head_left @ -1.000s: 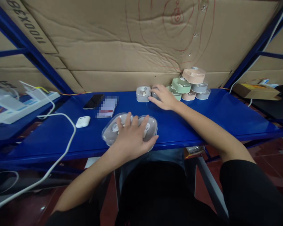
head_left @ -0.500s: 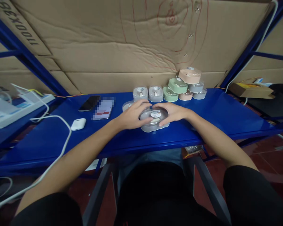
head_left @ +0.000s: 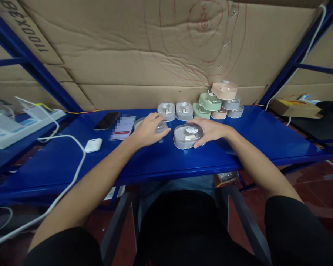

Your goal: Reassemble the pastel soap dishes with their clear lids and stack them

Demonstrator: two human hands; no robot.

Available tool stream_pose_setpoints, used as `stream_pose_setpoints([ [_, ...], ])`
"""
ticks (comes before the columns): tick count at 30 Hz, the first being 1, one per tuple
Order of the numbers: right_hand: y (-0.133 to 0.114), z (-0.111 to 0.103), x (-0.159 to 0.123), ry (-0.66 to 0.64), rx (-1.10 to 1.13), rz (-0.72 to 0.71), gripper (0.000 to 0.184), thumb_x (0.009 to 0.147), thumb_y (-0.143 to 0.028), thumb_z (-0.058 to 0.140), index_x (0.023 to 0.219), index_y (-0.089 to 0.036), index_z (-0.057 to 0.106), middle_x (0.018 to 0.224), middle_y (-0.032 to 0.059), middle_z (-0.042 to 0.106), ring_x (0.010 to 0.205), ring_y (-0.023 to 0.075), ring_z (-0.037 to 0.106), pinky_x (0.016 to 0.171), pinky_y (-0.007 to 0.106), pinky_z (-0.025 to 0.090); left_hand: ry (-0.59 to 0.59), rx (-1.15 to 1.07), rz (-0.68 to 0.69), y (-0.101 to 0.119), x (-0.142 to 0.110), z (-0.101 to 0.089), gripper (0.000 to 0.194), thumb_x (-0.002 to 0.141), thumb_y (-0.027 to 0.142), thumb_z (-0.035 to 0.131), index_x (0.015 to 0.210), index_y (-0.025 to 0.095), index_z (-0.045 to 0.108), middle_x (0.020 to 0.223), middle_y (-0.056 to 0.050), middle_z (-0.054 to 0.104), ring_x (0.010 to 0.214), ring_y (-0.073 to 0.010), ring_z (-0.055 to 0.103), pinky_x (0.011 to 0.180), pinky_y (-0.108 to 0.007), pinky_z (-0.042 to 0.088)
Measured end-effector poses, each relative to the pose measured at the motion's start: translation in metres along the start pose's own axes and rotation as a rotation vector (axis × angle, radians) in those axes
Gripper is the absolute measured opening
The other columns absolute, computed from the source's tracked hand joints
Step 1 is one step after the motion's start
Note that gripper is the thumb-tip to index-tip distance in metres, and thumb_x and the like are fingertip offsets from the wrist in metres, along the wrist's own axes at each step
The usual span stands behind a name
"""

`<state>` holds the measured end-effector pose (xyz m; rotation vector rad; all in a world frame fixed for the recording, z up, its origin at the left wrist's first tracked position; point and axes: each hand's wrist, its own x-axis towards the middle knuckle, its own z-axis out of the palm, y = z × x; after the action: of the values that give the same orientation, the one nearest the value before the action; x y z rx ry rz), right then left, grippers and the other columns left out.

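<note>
Right hand (head_left: 201,131) gripping one gray box (head_left: 183,139)

Left hand (head_left: 150,130) over a second gray box (head_left: 161,128), can't tell if gripping. Beyond both hands: two more gray boxes (head_left: 166,111), and a six-box stack (head_left: 224,91): 2 green, 2 pink, 2 gray. Left of left hand: two phones (head_left: 106,121), one earbud case (head_left: 93,145).

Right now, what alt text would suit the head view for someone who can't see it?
A person's right hand curls round a clear-lidded grey container on a blue table; the left hand partly covers another grey container. Behind, two more grey containers stand beside a stack of green, peach and grey containers.
</note>
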<state>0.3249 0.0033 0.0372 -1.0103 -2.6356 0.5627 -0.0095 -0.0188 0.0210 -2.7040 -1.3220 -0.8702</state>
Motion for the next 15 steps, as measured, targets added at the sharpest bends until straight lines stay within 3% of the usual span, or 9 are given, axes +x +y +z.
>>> stream_pose_setpoints([
  [3,-0.008,0.006,0.001,0.027,-0.007,-0.037,0.111,0.067,-0.07,0.101,0.161,-0.023,0.064,0.165,0.0185,0.066,0.151,0.0444,0.063,0.129,0.064,0.05,0.006,-0.102,0.084,0.016,-0.005,0.002,0.062,0.101,0.061,0.067,0.147,0.02,0.068,0.156,-0.018,0.07,0.148,-0.0402,0.064,0.13,-0.064,0.049],
  [9,-0.023,0.009,0.002,0.018,0.084,-0.118,0.105,0.071,-0.068,0.1,0.16,-0.024,0.066,0.159,0.0149,0.072,0.144,0.0415,0.069,0.125,0.059,0.054,-0.09,-0.245,0.122,0.041,-0.013,0.02,0.114,0.081,0.071,0.092,0.172,0.022,0.044,0.173,-0.021,0.057,0.161,-0.0444,0.055,0.135,-0.063,0.045],
  [12,-0.021,-0.004,-0.003,0.039,0.137,-0.104,0.102,0.071,-0.068,0.099,0.158,-0.027,0.067,0.161,0.0121,0.071,0.146,0.0415,0.067,0.126,0.059,0.053,-0.117,-0.282,0.082,0.046,-0.015,0.026,0.132,0.076,0.071,0.097,0.179,0.019,0.031,0.177,-0.026,0.051,0.161,-0.047,0.054,0.134,-0.065,0.046],
  [15,-0.012,-0.027,-0.013,0.086,0.114,0.033,0.099,0.074,-0.073,0.094,0.158,-0.027,0.068,0.16,0.0115,0.072,0.145,0.0425,0.068,0.124,0.058,0.054,-0.154,-0.299,0.013,0.05,-0.015,0.026,0.138,0.077,0.067,0.097,0.182,0.018,0.023,0.178,-0.028,0.049,0.158,-0.0463,0.057,0.131,-0.064,0.05],
])
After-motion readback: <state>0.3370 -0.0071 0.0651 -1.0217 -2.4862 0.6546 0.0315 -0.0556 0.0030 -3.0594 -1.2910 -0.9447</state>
